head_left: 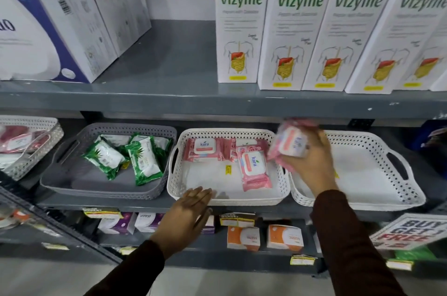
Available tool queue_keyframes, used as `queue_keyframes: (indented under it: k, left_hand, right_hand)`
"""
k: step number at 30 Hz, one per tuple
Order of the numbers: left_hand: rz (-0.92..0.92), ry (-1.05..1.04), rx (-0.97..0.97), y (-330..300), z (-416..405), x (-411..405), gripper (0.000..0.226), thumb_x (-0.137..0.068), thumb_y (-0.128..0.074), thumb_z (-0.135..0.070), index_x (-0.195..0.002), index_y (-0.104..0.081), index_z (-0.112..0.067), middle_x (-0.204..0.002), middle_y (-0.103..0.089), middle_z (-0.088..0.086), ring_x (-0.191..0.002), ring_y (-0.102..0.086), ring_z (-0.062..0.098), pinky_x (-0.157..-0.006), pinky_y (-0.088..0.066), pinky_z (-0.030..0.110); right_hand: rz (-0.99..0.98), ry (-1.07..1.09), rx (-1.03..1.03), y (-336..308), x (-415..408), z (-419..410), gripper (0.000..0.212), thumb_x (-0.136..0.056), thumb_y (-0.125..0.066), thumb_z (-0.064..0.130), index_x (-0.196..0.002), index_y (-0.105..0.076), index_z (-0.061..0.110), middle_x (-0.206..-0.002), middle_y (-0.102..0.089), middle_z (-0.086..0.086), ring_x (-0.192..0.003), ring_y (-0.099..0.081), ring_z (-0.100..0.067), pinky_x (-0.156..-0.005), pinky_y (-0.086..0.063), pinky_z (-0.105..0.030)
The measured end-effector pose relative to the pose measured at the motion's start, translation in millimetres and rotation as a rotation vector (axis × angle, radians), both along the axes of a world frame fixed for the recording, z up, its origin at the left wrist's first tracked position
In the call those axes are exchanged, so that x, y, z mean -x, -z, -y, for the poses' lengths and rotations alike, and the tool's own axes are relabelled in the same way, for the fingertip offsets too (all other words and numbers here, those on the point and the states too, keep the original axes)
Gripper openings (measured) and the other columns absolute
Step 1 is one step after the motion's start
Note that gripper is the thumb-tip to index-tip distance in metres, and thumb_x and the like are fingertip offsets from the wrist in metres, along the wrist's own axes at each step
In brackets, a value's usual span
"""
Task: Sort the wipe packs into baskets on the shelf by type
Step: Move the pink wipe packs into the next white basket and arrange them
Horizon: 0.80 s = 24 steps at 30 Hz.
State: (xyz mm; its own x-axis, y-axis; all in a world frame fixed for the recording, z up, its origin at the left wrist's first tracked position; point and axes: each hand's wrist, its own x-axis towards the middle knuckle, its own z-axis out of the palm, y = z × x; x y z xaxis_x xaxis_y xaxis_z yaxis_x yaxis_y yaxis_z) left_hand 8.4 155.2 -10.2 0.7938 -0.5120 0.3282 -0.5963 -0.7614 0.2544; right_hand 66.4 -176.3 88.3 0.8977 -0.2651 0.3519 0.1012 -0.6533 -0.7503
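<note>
While the right hand (307, 160) closed around a pink wipe pack with a white flip lid (291, 142), it held that pack up above the right rim of the middle white perforated plastic basket (225, 198) on the grey metal shelf (154, 203). The height looked deliberate: it cleared the basket wall, so the pack could come down among its own kind. The pack was blurred, so its label could not be read with confidence, though its colouring matched the pink "kara" packs (254, 167) already lying in that basket.

The left hand (191, 208) lay flat with fingers spread, gripping nothing, its fingertips on the front rim of the same basket, apparently steadying it against sliding while the other hand worked.

The sorting logic showed in the layout. The grey perforated basket (60, 182) to the left held only green-and-white aloe-print wipe packs (142, 162), well apart from the pink ones. The right-hand white basket with cut-out handles (399, 167) looked empty, which suggested it was the source being cleared or a spare. The held pack probably belonged in the middle basket, where the bare front floor left room.
</note>
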Motion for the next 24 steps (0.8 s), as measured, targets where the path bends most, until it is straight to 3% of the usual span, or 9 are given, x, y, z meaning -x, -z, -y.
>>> queue_keyframes:
  k: [5, 10, 13, 14, 16, 18, 20, 22, 24]
  left_hand:
    - [-0.037, -0.053, 0.017, 1.3, -26.7, 1.2, 0.045, -0.100, -0.039, -0.036, -0.138, -0.053, -0.016, -0.137, -0.058, 0.003, -0.129, -0.049, 0.022, -0.111, -0.030, 0.035]
    - [-0.040, -0.038, 0.015, -12.2, -25.7, -1.2, 0.040, -0.101, -0.040, -0.037, -0.126, -0.063, -0.015, -0.123, -0.068, 0.002, -0.112, -0.060, 0.018, -0.101, -0.040, 0.030]
    - [-0.159, -0.078, 0.057, -33.5, -24.5, -13.3, 0.040, -0.102, -0.035, -0.042, -0.090, -0.065, -0.017, -0.085, -0.071, 0.002, -0.076, -0.064, 0.020, -0.070, -0.050, 0.036]
    - [-0.163, -0.097, 0.046, -40.2, -24.3, -21.0, 0.038, -0.100, -0.037, -0.039, -0.085, -0.064, -0.017, -0.079, -0.069, 0.003, -0.069, -0.062, 0.021, -0.063, -0.049, 0.036]
    - [-0.157, -0.120, -0.016, -50.0, -24.5, -44.2, 0.026, -0.097, -0.045, -0.027, -0.086, -0.065, -0.015, -0.081, -0.068, 0.005, -0.065, -0.060, 0.021, -0.063, -0.051, 0.035]
    - [-0.165, -0.135, -0.073, -59.4, -18.6, -70.3, 0.015, -0.095, -0.051, -0.018, -0.097, -0.066, -0.014, -0.098, -0.067, 0.007, -0.080, -0.063, 0.022, -0.076, -0.053, 0.037]
    - [-0.133, -0.145, -0.185, -60.5, -10.5, -94.5, 0.029, -0.092, -0.060, -0.017, -0.120, -0.061, -0.016, -0.131, -0.057, 0.006, -0.114, -0.055, 0.026, -0.099, -0.044, 0.038]
    - [-0.063, -0.110, -0.345, -57.6, -4.1, -114.5, 0.058, -0.087, -0.068, -0.016, -0.140, -0.046, -0.021, -0.154, -0.034, 0.002, -0.137, -0.032, 0.028, -0.112, -0.026, 0.045]
    - [-0.032, -0.036, -0.430, -55.8, 1.0, -127.6, 0.075, -0.083, -0.072, -0.014, -0.147, -0.035, -0.028, -0.159, -0.023, 0.000, -0.145, -0.017, 0.029, -0.116, -0.017, 0.054]
  right_hand:
    - [-0.225, -0.525, 0.332, 14.0, -26.5, -107.2, 0.092, -0.056, -0.090, 0.031, -0.137, -0.049, 0.036, -0.137, -0.045, 0.005, -0.121, -0.044, -0.019, -0.098, -0.044, -0.033]
    - [-0.315, -0.535, 0.571, 53.3, -53.0, -165.9, 0.089, -0.075, -0.079, 0.016, -0.150, -0.032, 0.029, -0.157, -0.028, 0.000, -0.134, -0.041, -0.029, -0.104, -0.042, -0.036]
    - [-0.412, -0.596, 0.425, 61.2, -59.2, -163.7, 0.100, -0.076, -0.079, 0.015, -0.155, -0.020, 0.032, -0.165, -0.011, 0.002, -0.146, -0.025, -0.028, -0.115, -0.034, -0.039]
    - [-0.395, -0.586, 0.333, 60.6, -56.1, -158.4, 0.101, -0.073, -0.082, 0.018, -0.154, -0.022, 0.033, -0.164, -0.015, 0.001, -0.147, -0.024, -0.026, -0.117, -0.032, -0.041]
    - [-0.297, -0.417, 0.165, 61.0, -48.1, -145.3, 0.085, -0.073, -0.082, 0.022, -0.145, -0.038, 0.034, -0.149, -0.043, 0.000, -0.133, -0.047, -0.022, -0.108, -0.044, -0.041]
    - [-0.261, -0.109, 0.065, 66.7, -40.2, -126.3, 0.061, -0.076, -0.079, 0.027, -0.129, -0.050, 0.029, -0.120, -0.060, 0.001, -0.092, -0.070, -0.019, -0.074, -0.062, -0.040]
    - [-0.351, 0.039, 0.016, 84.9, -39.3, -105.5, 0.067, -0.071, -0.078, 0.047, -0.125, -0.046, 0.026, -0.107, -0.061, -0.001, -0.073, -0.071, -0.023, -0.054, -0.062, -0.038]
    - [-0.450, 0.067, 0.069, 113.5, -47.0, -89.3, 0.088, -0.057, -0.063, 0.078, -0.125, -0.038, 0.028, -0.097, -0.064, -0.002, -0.076, -0.071, -0.029, -0.062, -0.062, -0.040]
    - [-0.451, 0.083, 0.146, 111.3, -46.7, -90.8, 0.084, -0.061, -0.064, 0.074, -0.124, -0.038, 0.024, -0.096, -0.066, -0.005, -0.085, -0.069, -0.030, -0.071, -0.061, -0.043]
